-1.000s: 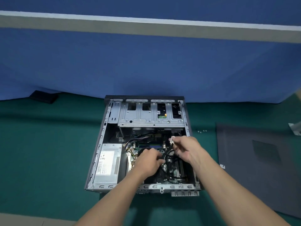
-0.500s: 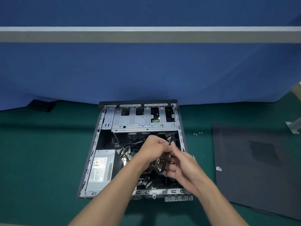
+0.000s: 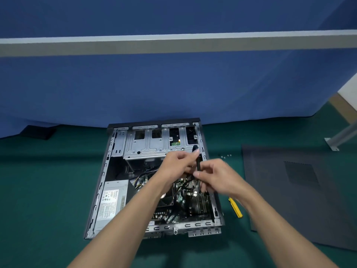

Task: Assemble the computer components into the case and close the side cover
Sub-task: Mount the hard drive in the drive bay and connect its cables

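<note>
Black cable (image 3: 198,165), mid-frame: I am pinching it with left hand (image 3: 176,165) and right hand (image 3: 219,176), aiming to route it unkinked inside the case (image 3: 101,182).

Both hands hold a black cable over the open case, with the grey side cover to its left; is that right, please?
No: the head view shows the dark grey side cover right of the open metal case; left hand and right hand hold the black cable.
</note>
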A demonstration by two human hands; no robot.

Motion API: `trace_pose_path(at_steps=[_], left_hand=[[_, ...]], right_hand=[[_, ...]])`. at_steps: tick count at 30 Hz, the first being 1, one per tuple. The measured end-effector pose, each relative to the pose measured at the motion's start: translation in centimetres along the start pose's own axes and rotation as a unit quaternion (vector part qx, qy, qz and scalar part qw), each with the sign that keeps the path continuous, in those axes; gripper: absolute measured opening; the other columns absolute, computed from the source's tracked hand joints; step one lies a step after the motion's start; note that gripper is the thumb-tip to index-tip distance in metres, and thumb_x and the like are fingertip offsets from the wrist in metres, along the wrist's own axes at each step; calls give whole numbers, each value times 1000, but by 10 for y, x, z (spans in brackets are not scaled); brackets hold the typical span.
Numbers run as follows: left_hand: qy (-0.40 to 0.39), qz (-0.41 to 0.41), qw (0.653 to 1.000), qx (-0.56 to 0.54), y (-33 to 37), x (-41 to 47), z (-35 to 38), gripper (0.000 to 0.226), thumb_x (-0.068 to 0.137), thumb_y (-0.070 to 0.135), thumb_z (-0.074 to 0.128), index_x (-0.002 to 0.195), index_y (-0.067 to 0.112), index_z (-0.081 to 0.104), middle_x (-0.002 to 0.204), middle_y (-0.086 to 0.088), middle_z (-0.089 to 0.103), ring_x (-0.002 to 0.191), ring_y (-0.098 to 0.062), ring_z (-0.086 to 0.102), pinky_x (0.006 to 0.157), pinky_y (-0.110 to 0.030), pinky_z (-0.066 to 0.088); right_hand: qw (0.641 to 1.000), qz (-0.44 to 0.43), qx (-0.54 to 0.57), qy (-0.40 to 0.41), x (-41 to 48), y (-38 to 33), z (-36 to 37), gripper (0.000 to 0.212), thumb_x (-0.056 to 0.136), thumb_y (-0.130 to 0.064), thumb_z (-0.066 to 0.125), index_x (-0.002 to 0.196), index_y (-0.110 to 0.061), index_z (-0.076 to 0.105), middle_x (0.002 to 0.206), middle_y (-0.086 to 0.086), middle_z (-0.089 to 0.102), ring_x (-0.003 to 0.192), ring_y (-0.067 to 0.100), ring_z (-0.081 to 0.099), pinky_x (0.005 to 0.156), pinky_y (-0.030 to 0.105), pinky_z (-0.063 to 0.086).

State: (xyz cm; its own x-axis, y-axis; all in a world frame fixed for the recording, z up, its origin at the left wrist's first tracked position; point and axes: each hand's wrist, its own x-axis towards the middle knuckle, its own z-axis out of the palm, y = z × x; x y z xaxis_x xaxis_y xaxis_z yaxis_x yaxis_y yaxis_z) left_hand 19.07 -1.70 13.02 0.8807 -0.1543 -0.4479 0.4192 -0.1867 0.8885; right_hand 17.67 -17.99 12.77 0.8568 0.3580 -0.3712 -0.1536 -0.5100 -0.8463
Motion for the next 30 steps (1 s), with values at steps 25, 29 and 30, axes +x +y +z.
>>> trace_pose_path(at_steps=[25, 29, 30], left_hand=[[92, -4, 957, 275, -48, 34, -21, 27, 92, 28, 66, 83, 3, 61, 81, -8, 73, 81, -23, 71, 77, -46, 57], [38, 14, 961, 272, -55, 48, 1, 21, 93, 22, 63, 85, 3, 64, 84, -13, 72, 83, -28, 69, 75, -40, 57], [26, 25, 957, 287, -57, 52, 7, 19, 93, 21, 63, 84, 4, 64, 83, -13, 71, 83, -28, 67, 74, -37, 54]], right_hand=[[826, -139, -546, 12, 16, 61, 44, 55, 99, -51, 28, 92, -20, 72, 119, 1, 65, 132, 16, 40, 113, 46, -4], [820, -127, -558, 15, 8, 68, 36, 25, 87, -34, 57, 75, -19, 73, 131, 3, 59, 138, 14, 33, 110, 45, -3], [824, -113, -556, 17, 8, 68, 39, 17, 82, -28, 59, 78, -20, 74, 133, 2, 57, 139, 14, 31, 110, 46, -3]])
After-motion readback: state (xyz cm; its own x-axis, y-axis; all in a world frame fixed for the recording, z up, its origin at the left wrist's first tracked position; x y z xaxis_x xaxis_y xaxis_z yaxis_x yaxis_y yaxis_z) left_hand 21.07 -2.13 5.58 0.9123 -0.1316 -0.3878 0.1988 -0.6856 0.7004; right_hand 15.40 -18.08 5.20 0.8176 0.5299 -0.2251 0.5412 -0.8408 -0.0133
